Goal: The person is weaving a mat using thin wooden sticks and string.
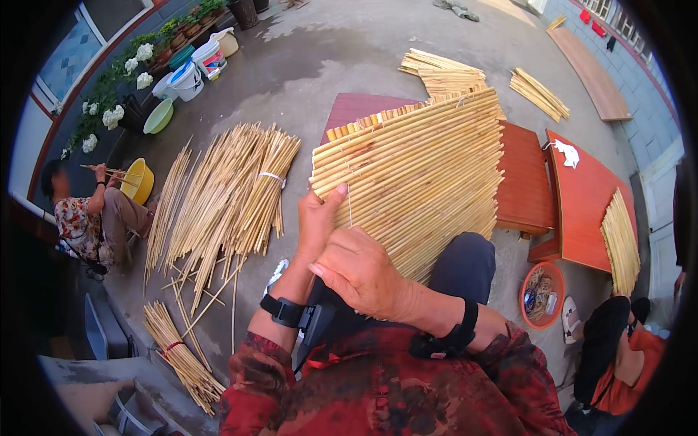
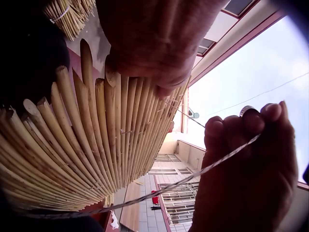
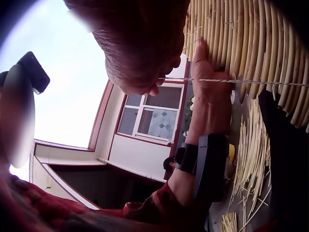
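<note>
Two hands work on a mat of pale stalks, spread before the person's lap, its far side above dark red tables. The left hand clamps the mat's near left edge, thumb on top. The right hand is curled tight beside it, gripping a thin twisted cord, which runs from its fingers in both wrist views.

Right of the tables, an orange-red basin on the ground holds tangled, cord-like coils and a few small items too blurred to name. At far left, a seated person holds thin stalks next to a yellow basin; what lies inside it I cannot tell. Beyond stand a light green basin and white buckets, one with something blue at its top; their contents are unclear. Loose stalks and a tied bundle lie on the floor.
</note>
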### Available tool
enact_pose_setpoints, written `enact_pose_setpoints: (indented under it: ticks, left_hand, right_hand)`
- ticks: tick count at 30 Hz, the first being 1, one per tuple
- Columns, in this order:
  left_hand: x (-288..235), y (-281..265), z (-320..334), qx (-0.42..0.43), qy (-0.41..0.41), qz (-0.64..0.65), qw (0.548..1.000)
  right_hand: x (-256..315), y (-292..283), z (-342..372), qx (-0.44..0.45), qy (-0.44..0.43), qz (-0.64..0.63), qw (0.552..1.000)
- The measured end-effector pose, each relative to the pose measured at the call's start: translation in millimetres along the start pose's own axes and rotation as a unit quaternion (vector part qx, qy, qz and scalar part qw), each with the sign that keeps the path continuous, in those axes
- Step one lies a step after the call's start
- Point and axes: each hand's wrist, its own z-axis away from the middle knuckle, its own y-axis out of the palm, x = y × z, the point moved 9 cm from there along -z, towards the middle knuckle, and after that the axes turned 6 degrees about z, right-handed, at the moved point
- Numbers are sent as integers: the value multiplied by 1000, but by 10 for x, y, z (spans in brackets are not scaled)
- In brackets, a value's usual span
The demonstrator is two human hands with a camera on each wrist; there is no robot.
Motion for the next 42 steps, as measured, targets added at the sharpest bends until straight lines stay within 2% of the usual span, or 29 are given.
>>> enact_pose_setpoints:
  ticks: [2, 3, 5, 6, 7, 8, 9, 11, 13, 14, 16, 19, 22, 26, 28, 29, 31, 32, 34, 36, 39, 40, 42]
  left_hand:
    - [21, -33, -11, -2, 24, -5, 1000]
    - [54, -28, 1, 21, -21, 4, 1000]
    - [26, -56, 70, 34, -50, -7, 998]
    - [56, -59, 100, 52, -79, -22, 995]
    - [116, -85, 96, 86, -62, -4, 994]
    - [85, -87, 146, 82, -60, 0, 995]
    - [72, -115, 211, 57, -84, 16, 995]
    - [139, -152, 238, 33, -110, 36, 993]
    - [225, -120, 178, 60, -93, 68, 992]
    - [241, -114, 162, 60, -94, 70, 991]
    - [263, -77, 140, 76, -94, 84, 989]
    - [287, -96, 127, 66, -78, 81, 991]
    - [274, -94, 124, 60, -70, 76, 993]
    - [242, -83, 120, 55, -60, 74, 994]
    - [243, -97, 105, 42, -49, 68, 996]
    - [233, -85, 106, 43, -49, 66, 996]
    - [211, -95, 105, 32, -54, 38, 997]
    - [216, -89, 102, 36, -55, 37, 997]
    - [192, -112, 85, 23, -39, 30, 999]
    - [157, -96, 103, 23, -36, 38, 998]
    - [74, -46, 116, 37, -25, 36, 998]
    - [23, -30, 119, 44, -14, 27, 999]
    - [-77, 23, 156, 53, 1, 20, 998]
  right_hand:
    - [-116, -109, 58, -5, 48, -28, 998]
    - [-111, -191, 47, -2, 46, -26, 999]
    - [-83, -528, 58, -42, 31, 28, 998]
    - [-253, -663, 183, -39, 109, -7, 993]
    - [-414, -810, 356, -37, 188, -42, 981]
    - [-549, -924, 522, -38, 284, -159, 945]
    - [-647, -1004, 724, -37, 374, -271, 886]
    - [-793, -1201, 1248, 32, 480, -331, 811]
    - [-793, -1457, 1564, 59, 525, -192, 827]
    - [-789, -1572, 1725, 60, 526, -190, 827]
    - [-894, -1955, 2165, 5, 575, -109, 811]
    - [-900, -2427, 2643, -28, 611, -31, 790]
    - [-942, -2809, 3103, -65, 623, 17, 779]
    - [-985, -3011, 3550, -54, 614, 75, 784]
    - [-951, -3068, 3595, -15, 556, 170, 814]
    - [-953, -3106, 3600, -16, 556, 169, 814]
    - [-861, -3318, 3635, -123, 560, 150, 805]
    - [-825, -3358, 3670, -126, 562, 150, 804]
    - [-780, -3559, 3864, -228, 584, 106, 772]
    - [-767, -3611, 3866, -225, 582, 130, 771]
    - [-714, -3776, 3908, -386, 518, 35, 763]
    - [-728, -3802, 3873, -389, 516, 36, 762]
    - [-734, -3980, 3933, -477, 473, 17, 740]
